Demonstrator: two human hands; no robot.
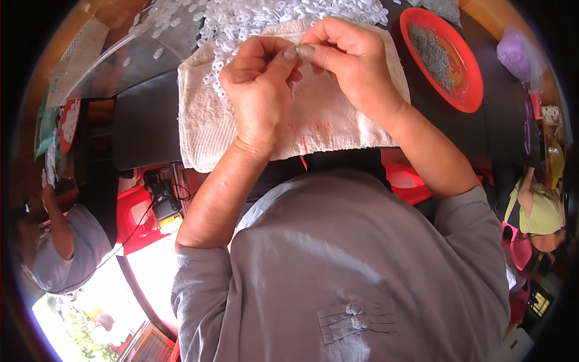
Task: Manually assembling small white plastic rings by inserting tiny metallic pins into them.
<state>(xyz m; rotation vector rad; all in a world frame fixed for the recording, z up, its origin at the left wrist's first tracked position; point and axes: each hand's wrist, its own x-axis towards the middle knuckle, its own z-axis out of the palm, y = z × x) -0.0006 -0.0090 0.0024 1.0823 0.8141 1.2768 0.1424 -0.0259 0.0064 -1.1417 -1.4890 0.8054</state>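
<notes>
1. Nearest: the person's grey shirt [362,241], sleeves ending near the elbows.
2. A pale towel [208,136] lies on the dark table [145,120], beneath both hands.
3. Left hand [259,90]: fingers curled, thumb tip meeting the right hand's thumb above the towel. Whether it grasps a part cannot be told.
4. Right hand [356,60]: thumb and index finger drawn together; anything between them is hidden, so its grip cannot be determined.
5. Far right: an oval red tray [473,90] contains thin grey metal pins [431,54].
6. Far side: small white plastic pieces [241,24] lie heaped beyond the hands, some against the towel.
</notes>
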